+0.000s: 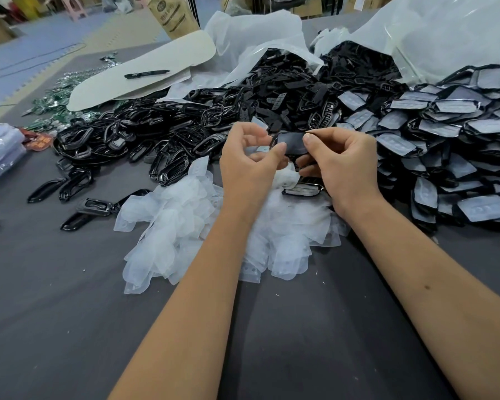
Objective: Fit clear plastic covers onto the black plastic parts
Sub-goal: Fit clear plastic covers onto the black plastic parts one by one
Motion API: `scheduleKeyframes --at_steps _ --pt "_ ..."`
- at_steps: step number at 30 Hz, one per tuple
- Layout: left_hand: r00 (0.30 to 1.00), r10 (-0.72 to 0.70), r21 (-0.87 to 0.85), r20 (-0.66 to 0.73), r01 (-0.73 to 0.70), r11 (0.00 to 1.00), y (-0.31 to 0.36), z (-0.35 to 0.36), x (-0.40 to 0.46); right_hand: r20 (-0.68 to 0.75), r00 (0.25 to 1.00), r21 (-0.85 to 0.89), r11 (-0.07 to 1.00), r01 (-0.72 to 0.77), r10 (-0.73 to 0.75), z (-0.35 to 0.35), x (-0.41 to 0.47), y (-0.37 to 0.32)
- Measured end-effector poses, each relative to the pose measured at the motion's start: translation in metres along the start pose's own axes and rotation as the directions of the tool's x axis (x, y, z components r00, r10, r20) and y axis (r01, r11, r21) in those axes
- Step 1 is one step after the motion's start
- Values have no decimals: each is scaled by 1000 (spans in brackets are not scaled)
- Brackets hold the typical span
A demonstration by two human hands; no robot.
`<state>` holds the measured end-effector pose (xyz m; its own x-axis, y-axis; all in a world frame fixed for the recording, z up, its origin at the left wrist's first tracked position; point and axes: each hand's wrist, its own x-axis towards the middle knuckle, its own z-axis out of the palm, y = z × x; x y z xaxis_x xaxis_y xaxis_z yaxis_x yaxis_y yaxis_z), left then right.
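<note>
Both hands' fingers (280,148) pinch a black part (291,143), long axis left-right

I'm looking at a small assembly or packing workshop — bulk piecework, not a home. A dark grey worktable (70,298) carries a heap of black plastic parts (185,131), a loose pile of clear plastic covers (185,220) and a stack of finished covered pieces (445,134) on my right. Big plastic sacks (445,33) spill stock — behind them I see foam floor mats (41,47) and cardboard cartons (309,8).
</note>
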<state>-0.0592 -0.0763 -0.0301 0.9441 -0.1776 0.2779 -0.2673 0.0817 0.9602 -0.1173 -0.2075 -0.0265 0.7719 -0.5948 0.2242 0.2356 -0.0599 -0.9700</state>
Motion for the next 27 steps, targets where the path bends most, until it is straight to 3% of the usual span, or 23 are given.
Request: scheduleKeyframes --at_steps 7,14,27 --pt "980 155 306 -126 -110 946 -1 7 -1 16 997 8 998 69 -70 7 -7 3" --pt "985 62 225 -158 -25 974 -3 4 2 45 995 -22 996 91 -90 8 -6 6" --pt "994 94 179 -47 -84 980 -3 2 2 62 998 67 998 -16 11 5 -4 3"
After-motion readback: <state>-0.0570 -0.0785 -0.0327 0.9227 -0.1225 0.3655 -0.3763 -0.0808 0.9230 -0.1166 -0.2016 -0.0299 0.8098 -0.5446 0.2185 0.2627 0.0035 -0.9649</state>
